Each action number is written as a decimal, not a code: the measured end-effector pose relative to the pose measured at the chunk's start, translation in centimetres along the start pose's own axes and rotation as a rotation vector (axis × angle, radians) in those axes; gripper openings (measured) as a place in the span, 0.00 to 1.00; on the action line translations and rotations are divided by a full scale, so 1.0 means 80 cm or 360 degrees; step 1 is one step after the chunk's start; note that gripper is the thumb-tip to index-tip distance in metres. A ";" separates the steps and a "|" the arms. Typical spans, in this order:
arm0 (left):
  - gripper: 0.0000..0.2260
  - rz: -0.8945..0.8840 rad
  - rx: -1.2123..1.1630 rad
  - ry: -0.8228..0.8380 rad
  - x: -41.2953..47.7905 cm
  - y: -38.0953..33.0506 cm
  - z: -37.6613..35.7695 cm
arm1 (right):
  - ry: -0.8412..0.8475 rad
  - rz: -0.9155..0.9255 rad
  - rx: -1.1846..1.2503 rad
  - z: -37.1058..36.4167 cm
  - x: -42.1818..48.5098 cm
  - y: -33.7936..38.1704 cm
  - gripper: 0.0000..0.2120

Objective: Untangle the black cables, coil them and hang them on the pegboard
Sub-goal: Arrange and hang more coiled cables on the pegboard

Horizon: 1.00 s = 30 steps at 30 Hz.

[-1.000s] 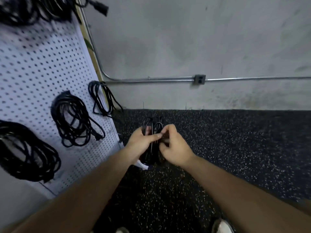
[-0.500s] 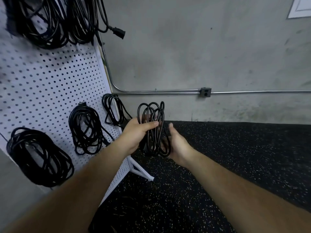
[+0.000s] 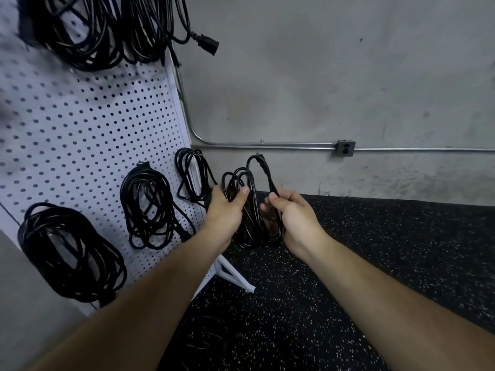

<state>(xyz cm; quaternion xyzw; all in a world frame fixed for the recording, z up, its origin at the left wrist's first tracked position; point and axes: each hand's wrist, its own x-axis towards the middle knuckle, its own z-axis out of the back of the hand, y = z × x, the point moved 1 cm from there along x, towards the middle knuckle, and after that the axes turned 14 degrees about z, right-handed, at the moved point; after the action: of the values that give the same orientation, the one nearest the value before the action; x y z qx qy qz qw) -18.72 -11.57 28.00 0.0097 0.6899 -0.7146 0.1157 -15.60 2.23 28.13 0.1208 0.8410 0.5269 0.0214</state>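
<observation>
The left hand [image 3: 224,211] curls its fingers round the coiled black cable [image 3: 254,231], held above the floor beside the pegboard [image 3: 93,124], while the right hand [image 3: 296,219] pinches one stray loop, so any slackened grip could spill the coil into a tangle.

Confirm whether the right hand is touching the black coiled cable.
Touching. Head view shows the right hand pinching a strand of the black coiled cable.

A thin black cable [image 3: 253,226], loosely coiled in upright loops, hangs off the floor at the four o'clock corner of the white perforated pegboard [image 3: 88,124]. Hung black cable coils [image 3: 150,207] line the board's twelve and six o'clock edges.
</observation>
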 end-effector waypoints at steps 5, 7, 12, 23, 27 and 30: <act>0.10 -0.0053 0.0113 0.0041 -0.007 -0.005 -0.008 | 0.0096 0.0051 -0.0126 -0.005 -0.006 0.000 0.03; 0.06 -0.0122 0.0143 0.0025 -0.010 -0.007 -0.006 | 0.0119 0.0170 -0.0372 -0.005 -0.006 -0.001 0.03; 0.09 -0.0217 0.0326 0.0225 -0.026 -0.017 0.001 | 0.0395 0.0377 -0.0688 -0.010 -0.003 0.010 0.16; 0.11 -0.0116 0.0628 0.0138 -0.068 -0.004 0.048 | 0.0754 0.0355 -0.1111 -0.038 -0.015 0.003 0.12; 0.11 0.0036 0.0748 0.0053 -0.087 0.006 0.089 | 0.1017 0.0372 -0.1290 -0.059 -0.032 -0.015 0.07; 0.11 0.0158 0.0538 0.0023 -0.097 0.019 0.118 | 0.1166 0.0305 -0.1242 -0.072 -0.050 -0.024 0.07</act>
<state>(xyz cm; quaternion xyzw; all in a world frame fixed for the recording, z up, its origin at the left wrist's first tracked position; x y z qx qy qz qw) -9.49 -19.78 28.30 0.0683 0.5593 -0.8137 0.1426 -13.03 -4.51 28.63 -0.0114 0.5205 0.8073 -0.2779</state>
